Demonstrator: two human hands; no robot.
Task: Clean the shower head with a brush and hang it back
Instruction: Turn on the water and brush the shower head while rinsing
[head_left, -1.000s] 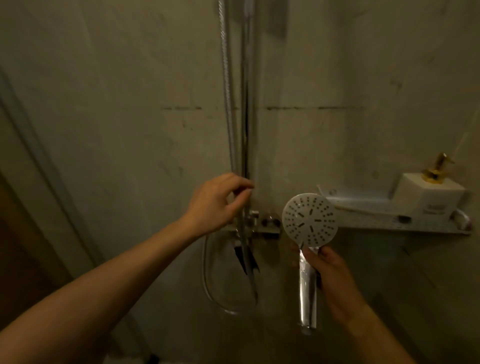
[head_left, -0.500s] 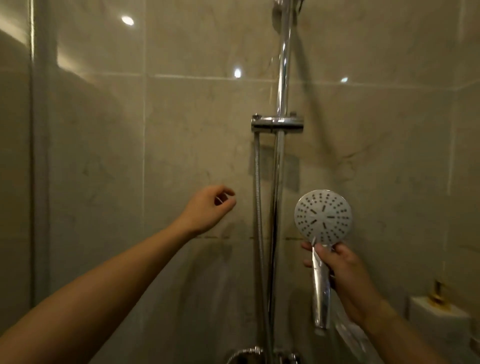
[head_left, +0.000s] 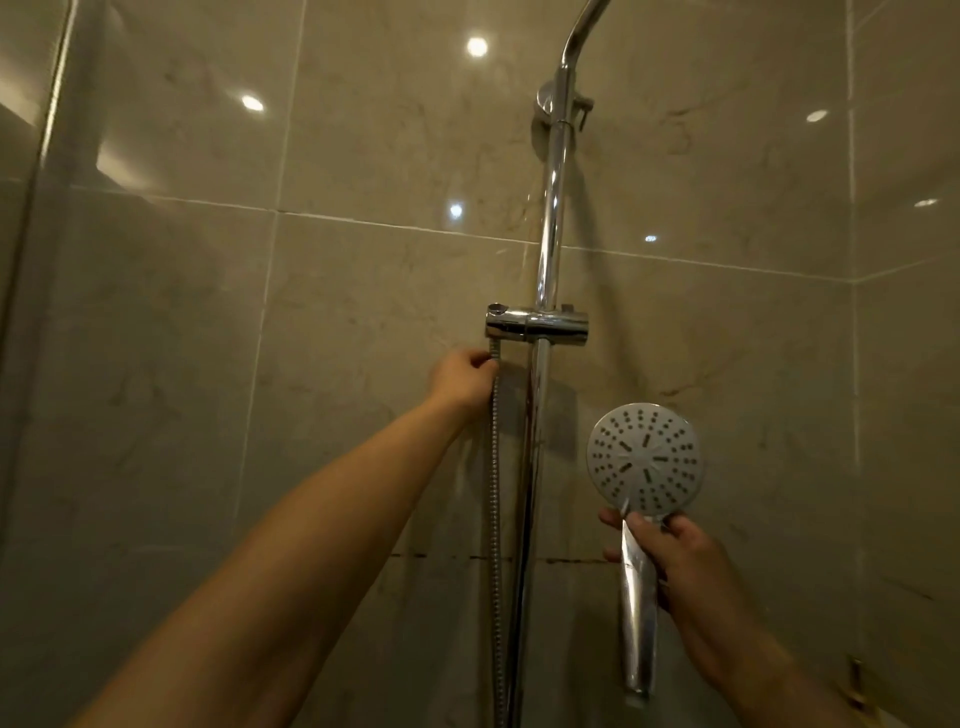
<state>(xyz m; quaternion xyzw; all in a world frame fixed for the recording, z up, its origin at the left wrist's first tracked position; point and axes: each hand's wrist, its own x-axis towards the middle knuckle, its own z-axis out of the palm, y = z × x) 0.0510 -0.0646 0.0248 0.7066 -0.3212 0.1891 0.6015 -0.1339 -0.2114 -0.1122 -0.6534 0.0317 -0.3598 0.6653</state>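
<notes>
1. Just below the chrome bracket (head_left: 536, 327), the left hand (head_left: 461, 378) is now pinching the hose (head_left: 495, 467), having risen from open air.
2. Lower right, the right hand (head_left: 680, 566) is still gripping the shower head (head_left: 644, 460) by its handle, face toward the camera.
3. Rehanging looks imminent.

Two bare forearms run in from the lower left and lower right of the frame, no sleeve, watch or ring visible on the left hand (head_left: 462, 378) or right hand (head_left: 685, 566).
</notes>
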